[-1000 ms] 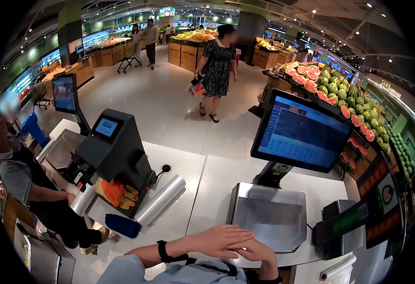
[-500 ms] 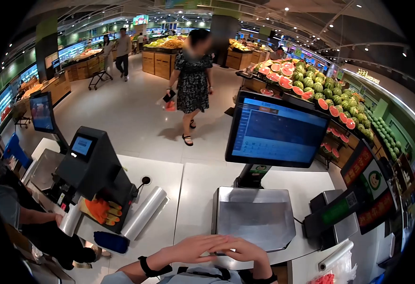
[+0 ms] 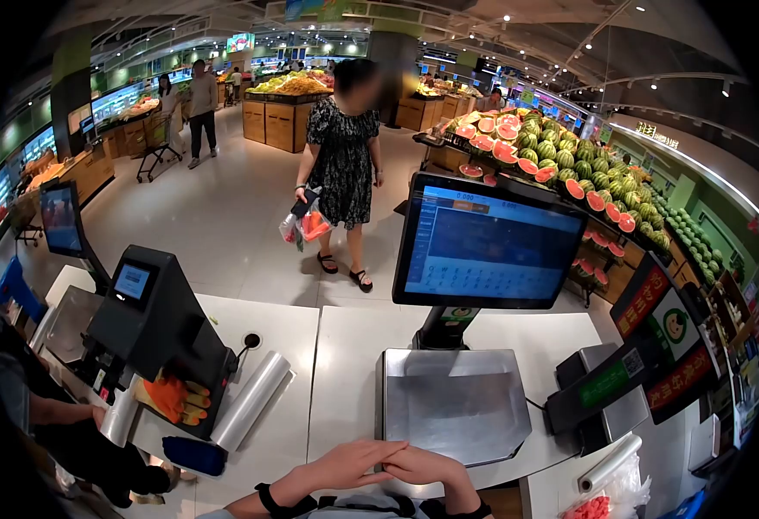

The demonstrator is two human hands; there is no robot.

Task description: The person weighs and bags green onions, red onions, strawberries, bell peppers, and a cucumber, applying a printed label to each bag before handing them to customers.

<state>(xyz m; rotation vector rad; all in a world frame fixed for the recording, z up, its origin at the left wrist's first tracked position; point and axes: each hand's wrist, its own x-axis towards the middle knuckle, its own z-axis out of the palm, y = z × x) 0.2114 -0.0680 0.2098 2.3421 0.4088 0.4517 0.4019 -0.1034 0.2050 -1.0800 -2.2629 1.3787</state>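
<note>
My left hand (image 3: 345,464) and my right hand (image 3: 423,464) meet at the lower middle of the view, at the near edge of the counter. Their fingers overlap and press together, with no object visible between them. Just beyond them lies the metal weighing plate (image 3: 453,406) of a scale. Above the plate stands a lit touchscreen (image 3: 492,242). A clear plastic bag roll (image 3: 254,400) lies to the left, near a dark blue pouch (image 3: 193,455) and orange gloves (image 3: 172,398).
Beyond the white counter (image 3: 345,363), a person in a dark dress (image 3: 342,160) carries bags. A co-worker's arm (image 3: 64,411) is at the left beside a black scale (image 3: 150,303). Signs (image 3: 674,329) and another bag roll (image 3: 609,464) stand or lie right.
The person in the dress has come nearer the counter, and the bags show more clearly. The view has shifted slightly. My hands remain together, fingers now more closely folded.
</note>
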